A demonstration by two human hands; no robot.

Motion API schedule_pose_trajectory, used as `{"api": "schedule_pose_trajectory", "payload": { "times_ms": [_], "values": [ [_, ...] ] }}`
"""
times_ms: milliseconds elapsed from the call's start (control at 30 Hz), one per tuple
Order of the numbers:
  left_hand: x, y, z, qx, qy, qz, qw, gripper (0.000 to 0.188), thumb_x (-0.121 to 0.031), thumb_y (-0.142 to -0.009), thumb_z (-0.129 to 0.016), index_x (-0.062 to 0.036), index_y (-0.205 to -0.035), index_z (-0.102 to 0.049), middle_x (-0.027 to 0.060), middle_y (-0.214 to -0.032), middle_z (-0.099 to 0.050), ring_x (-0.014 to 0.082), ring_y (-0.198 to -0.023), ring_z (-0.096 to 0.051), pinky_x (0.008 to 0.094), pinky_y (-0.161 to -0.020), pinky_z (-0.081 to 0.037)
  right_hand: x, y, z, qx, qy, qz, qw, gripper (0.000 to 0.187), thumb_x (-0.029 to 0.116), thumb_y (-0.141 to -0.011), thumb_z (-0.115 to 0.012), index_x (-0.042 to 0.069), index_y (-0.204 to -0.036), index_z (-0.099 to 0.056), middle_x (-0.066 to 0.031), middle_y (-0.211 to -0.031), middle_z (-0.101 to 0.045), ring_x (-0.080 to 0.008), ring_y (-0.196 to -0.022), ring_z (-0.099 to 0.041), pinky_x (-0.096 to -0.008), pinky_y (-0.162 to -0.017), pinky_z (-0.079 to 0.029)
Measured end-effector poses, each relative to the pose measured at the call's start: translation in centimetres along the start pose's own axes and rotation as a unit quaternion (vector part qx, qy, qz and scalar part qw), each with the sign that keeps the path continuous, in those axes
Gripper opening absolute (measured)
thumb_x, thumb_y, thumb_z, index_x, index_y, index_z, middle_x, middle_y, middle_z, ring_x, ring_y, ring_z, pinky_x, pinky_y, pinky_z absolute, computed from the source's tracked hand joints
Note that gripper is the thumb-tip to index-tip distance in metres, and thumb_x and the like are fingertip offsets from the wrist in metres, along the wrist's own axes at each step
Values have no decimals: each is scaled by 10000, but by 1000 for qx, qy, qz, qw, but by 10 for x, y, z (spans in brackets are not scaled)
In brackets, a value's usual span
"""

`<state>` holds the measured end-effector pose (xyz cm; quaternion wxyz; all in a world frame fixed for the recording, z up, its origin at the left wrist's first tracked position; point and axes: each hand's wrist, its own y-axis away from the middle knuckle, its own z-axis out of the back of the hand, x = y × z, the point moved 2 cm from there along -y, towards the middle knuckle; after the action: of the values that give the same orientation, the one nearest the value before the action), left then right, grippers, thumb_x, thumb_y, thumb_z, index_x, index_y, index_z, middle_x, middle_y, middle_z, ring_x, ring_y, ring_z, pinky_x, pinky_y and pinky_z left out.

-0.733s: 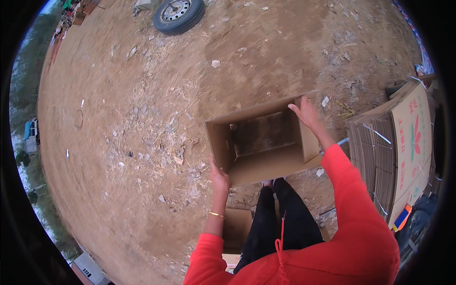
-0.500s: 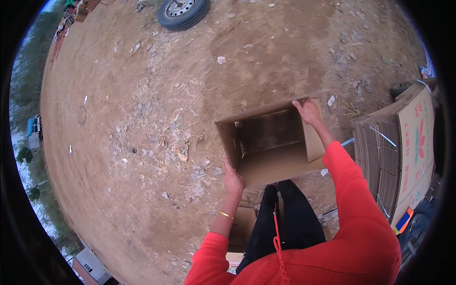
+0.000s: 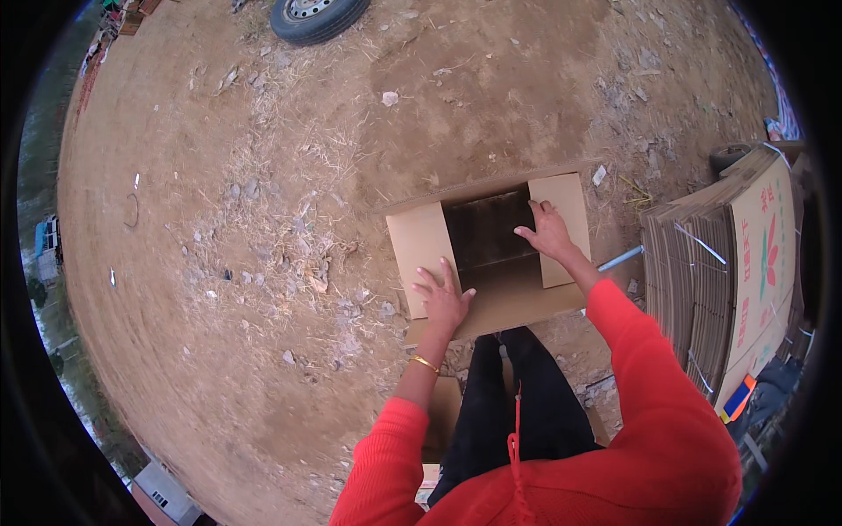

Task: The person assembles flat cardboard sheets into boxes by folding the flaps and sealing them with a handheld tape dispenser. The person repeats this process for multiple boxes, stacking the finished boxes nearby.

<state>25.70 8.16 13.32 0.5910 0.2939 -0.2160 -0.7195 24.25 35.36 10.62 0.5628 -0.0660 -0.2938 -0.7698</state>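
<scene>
A brown cardboard box sits before my legs, its two end flaps folded inward over the dark interior and its long sides spread outward. My left hand lies on the left flap with fingers spread. On the right flap rests my right hand, thumb apart from the other fingers. Neither hand grips anything.
To the right stands a strapped stack of flattened cartons, with a blue rod jutting from it. A tyre on a wheel lies on the far dirt ground. Another cardboard box is beside my left leg.
The left flap has been folded in, and both flaps now lie over the opening. My hands have gone from holding the box's edges to lying on the flaps.
</scene>
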Motion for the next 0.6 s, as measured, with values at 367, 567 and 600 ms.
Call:
{"api": "schedule_pose_trajectory", "payload": {
  "times_ms": [367,567,600],
  "values": [
    [25,-24,-6,94,-107,-72,987,768,-560,-781,-620,-168,-1404,-403,345,-1452,-193,501,-1361,-175,570,-1071,-262,-43,40,-4,82,-13,32,996,750,319,-767,-718,46,-1377,-379,-146,-1501,-261,-308,-1373,-286,-393,-1087,-331],
    [76,17,11,172,52,-194,964,881,-656,-707,-643,-192,-1413,-392,221,-1523,-137,467,-1391,-81,496,-1131,-188,-33,34,9,125,3,24,992,736,377,-767,-701,55,-1361,-409,-142,-1514,-235,-291,-1371,-297,-383,-1075,-349],
    [81,19,17,214,91,-201,952,912,-677,-698,-638,-206,-1429,-362,220,-1528,-113,455,-1396,-66,495,-1135,-177,-35,35,10,127,13,24,992,737,387,-766,-698,58,-1360,-411,-144,-1515,-232,-291,-1371,-297,-384,-1075,-348]
  ]
}}
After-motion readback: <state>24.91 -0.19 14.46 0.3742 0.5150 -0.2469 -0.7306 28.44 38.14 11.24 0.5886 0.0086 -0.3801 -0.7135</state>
